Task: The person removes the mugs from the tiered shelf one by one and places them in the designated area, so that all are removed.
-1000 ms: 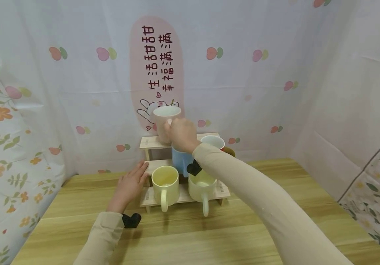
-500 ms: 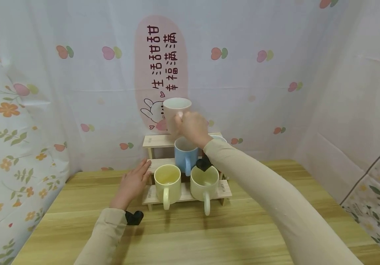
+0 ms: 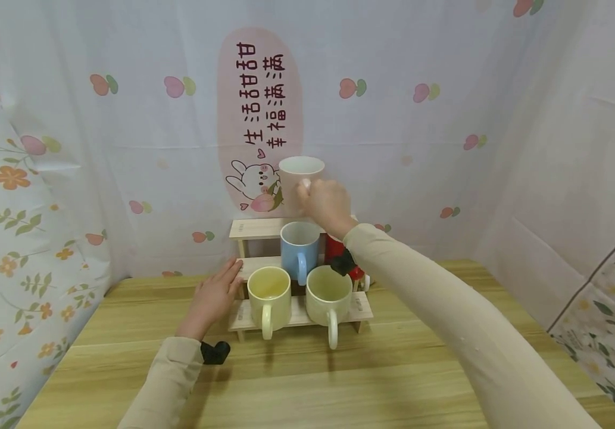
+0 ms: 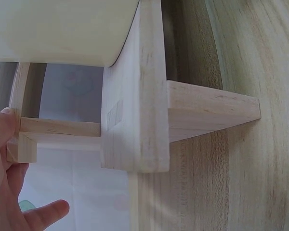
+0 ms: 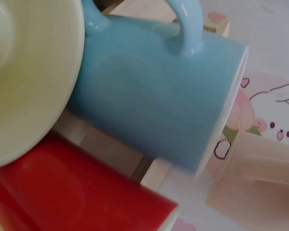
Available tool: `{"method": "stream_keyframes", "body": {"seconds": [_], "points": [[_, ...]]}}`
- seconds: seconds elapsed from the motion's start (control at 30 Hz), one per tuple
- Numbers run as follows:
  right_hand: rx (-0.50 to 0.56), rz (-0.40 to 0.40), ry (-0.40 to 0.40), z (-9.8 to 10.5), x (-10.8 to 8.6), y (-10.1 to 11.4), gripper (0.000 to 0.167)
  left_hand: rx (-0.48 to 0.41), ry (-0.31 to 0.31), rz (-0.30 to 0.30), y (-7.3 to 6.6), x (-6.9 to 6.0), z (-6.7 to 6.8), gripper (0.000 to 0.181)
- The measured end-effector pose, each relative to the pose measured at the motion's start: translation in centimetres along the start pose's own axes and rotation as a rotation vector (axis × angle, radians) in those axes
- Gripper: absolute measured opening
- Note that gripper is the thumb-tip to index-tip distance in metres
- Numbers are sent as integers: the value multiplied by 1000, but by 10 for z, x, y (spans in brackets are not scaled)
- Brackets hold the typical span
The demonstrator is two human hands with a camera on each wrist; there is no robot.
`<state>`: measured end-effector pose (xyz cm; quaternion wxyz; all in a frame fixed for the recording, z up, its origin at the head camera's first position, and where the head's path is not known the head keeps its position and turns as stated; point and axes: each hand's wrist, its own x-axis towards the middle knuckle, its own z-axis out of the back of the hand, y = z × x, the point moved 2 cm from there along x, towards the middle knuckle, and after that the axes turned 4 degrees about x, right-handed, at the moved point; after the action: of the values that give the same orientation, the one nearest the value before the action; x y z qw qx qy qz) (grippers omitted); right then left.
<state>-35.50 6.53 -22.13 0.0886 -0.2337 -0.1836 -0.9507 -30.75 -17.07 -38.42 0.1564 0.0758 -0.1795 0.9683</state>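
Note:
My right hand holds a pale pink mug by its handle, upright over the top shelf. In the right wrist view a gap shows between this pink mug and the wooden rack. My left hand touches the left end of the middle shelf; in the left wrist view one finger of the left hand extends apart from the wood. A blue mug and a partly hidden red mug stand on the middle shelf. A yellow mug and a pale green mug occupy the bottom shelf.
The three-step wooden rack stands on a wood-grain table. Behind it hangs a white printed curtain, and floral cloth closes off the left side. Both front mug handles jut past the bottom shelf.
My right hand has lifted the pink mug from the left part of the top shelf and carried it to the right. My left hand has stayed at the rack.

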Motion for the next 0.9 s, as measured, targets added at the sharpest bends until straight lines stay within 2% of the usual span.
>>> {"method": "stream_keyframes", "body": {"seconds": [0.17, 0.43, 0.67, 0.9], "points": [[-4, 18, -12, 3, -1, -4, 49, 6, 2, 1, 3, 0, -1, 50], [-42, 39, -80, 12, -1, -17, 48, 0, -4, -8, 3, 0, -2, 50], [-7, 2, -77, 20, -3, -32, 49, 14, -4, -5, 2, 2, -1, 50], [-12, 10, -86, 23, -6, -52, 48, 21, 7, -2, 0, 0, -1, 49]]}}
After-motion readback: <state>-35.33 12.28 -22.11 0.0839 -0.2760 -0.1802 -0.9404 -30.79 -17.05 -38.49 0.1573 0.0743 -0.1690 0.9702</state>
